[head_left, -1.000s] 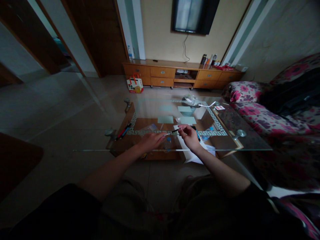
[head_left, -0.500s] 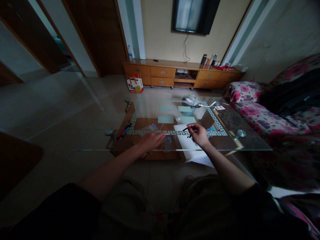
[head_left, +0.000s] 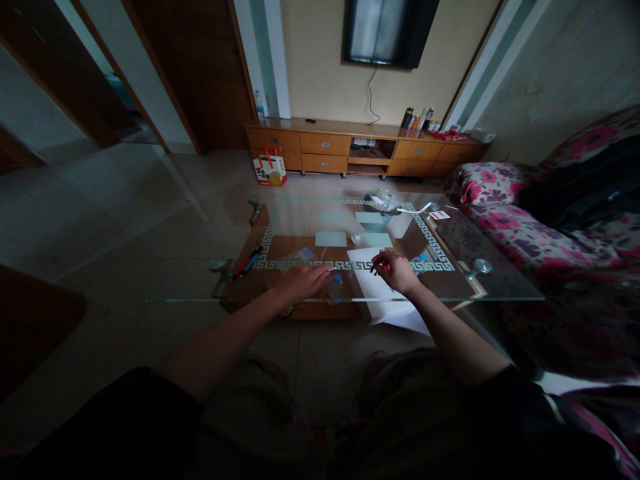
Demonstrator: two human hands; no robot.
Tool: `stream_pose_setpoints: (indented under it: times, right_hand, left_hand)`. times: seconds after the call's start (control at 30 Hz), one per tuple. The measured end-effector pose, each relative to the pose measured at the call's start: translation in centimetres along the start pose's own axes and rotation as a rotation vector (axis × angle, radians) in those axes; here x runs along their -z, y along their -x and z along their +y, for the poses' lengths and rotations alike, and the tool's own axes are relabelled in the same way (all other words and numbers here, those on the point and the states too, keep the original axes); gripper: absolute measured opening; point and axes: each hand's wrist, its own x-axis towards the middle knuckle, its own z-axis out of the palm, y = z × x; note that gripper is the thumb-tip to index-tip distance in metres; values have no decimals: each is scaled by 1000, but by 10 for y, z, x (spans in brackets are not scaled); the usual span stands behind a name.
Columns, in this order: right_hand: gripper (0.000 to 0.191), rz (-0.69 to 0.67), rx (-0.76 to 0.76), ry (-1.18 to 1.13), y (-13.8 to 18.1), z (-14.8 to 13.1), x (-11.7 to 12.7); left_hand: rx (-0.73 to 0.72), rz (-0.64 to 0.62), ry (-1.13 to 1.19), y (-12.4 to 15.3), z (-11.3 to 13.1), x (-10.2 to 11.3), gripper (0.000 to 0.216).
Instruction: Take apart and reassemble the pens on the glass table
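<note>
My right hand (head_left: 397, 272) is curled over a white sheet of paper (head_left: 369, 283) on the glass coffee table (head_left: 500, 283), its fingers closed round a dark pen with a red part (head_left: 379, 267). My left hand (head_left: 303, 283) rests on the glass to the left, fingers closed round a thin white stick (head_left: 331, 269) that pokes out to the right. A small blue-capped bottle (head_left: 337, 287) stands between my hands.
Pens (head_left: 247, 262) lie at the table's left edge. Pale green cards (head_left: 331, 238) and a basket of scraps (head_left: 379, 204) sit farther back. A flowered sofa (head_left: 520, 227) runs along the right. A wooden TV cabinet (head_left: 360, 150) and a paper bag (head_left: 270, 169) stand beyond.
My right hand drew away from my left hand and moved right, over the paper, taking the pen with it. My left hand stayed put.
</note>
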Motion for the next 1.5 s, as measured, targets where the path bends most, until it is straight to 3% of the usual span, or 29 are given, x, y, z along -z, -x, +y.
stream_pose_setpoints:
  times: [0.87,1.1,1.33,1.5]
  right_hand:
    - [22,-67,4,27,2,10,-12]
    - [29,16,19,57,2,8,-12]
    - [30,152,91,7,-1,-24,-2]
    - [35,93,200,-133,3,-60,-8]
  left_hand:
    - [-13,4,-9,0,0,1,37]
    - [-8,6,2,0,0,0,37]
    - [70,28,-65,-1,5,3,39]
    - [106,68,-75,-3,5,2,38]
